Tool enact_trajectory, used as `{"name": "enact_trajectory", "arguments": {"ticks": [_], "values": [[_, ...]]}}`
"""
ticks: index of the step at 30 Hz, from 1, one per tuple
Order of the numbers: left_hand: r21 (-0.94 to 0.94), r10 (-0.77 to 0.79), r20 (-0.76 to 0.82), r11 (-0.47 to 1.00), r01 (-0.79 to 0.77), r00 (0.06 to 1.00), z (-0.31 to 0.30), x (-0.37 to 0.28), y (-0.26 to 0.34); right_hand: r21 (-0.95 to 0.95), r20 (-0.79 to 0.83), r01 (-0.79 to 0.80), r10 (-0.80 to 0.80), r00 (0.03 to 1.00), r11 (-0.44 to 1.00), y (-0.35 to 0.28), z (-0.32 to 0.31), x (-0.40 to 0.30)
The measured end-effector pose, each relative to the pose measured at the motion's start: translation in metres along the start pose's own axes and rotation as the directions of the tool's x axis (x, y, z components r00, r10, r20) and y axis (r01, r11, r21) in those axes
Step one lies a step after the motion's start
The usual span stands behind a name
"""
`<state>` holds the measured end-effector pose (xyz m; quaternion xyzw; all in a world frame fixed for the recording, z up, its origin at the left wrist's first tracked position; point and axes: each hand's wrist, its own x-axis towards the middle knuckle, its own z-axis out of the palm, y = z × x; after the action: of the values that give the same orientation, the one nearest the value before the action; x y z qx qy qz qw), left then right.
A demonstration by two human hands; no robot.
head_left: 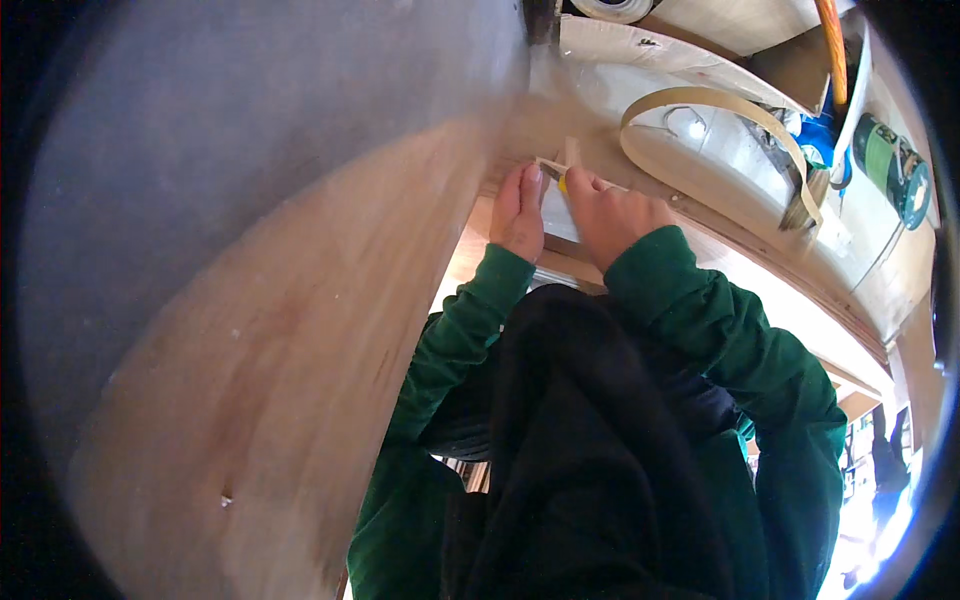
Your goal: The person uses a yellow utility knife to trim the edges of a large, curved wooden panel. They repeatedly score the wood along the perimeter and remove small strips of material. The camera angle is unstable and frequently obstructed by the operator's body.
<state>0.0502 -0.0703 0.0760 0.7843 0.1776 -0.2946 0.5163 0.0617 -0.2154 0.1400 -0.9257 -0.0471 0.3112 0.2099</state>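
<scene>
My right hand [611,214] is closed around a small yellow-bodied knife [562,183], most of it hidden in the fist. Its grey blade [550,172] points toward my left hand [519,214]. Between the hands runs a thin pale strip [553,163], its near end pinched at my left fingertips. A short flat piece of wood [573,152] sticks up just beyond the strip. Both hands are over the bench edge, close to the wooden panel.
A large wooden panel [300,337] fills the left side, very near the camera. On the bench [600,82] are a looped tan band [705,95], a green power tool [892,169], a blue object [816,139], an orange handle [832,52] and a white roll [615,7].
</scene>
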Motion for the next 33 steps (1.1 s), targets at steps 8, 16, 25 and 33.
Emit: {"name": "enact_trajectory", "arguments": {"ticks": [8,16,25,33], "values": [[0.022,-0.016,0.038,1.0,0.015,0.999,-0.001,-0.001,0.002,-0.035,0.042,-0.01,0.011,0.999,0.999,-0.002,0.004,0.007],[0.025,0.001,0.005,1.0,-0.001,1.0,-0.002,-0.003,0.01,-0.073,0.02,-0.004,0.005,1.0,0.997,-0.002,0.0,-0.001],[0.109,-0.094,0.074,0.99,0.086,0.993,-0.016,0.001,0.013,0.091,0.052,0.032,-0.037,0.998,0.995,0.021,0.016,0.01],[0.409,0.575,-0.029,0.753,-0.515,0.818,-0.017,-0.015,-0.002,0.439,-0.074,0.014,0.021,0.997,0.898,0.051,0.004,-0.052]]}}
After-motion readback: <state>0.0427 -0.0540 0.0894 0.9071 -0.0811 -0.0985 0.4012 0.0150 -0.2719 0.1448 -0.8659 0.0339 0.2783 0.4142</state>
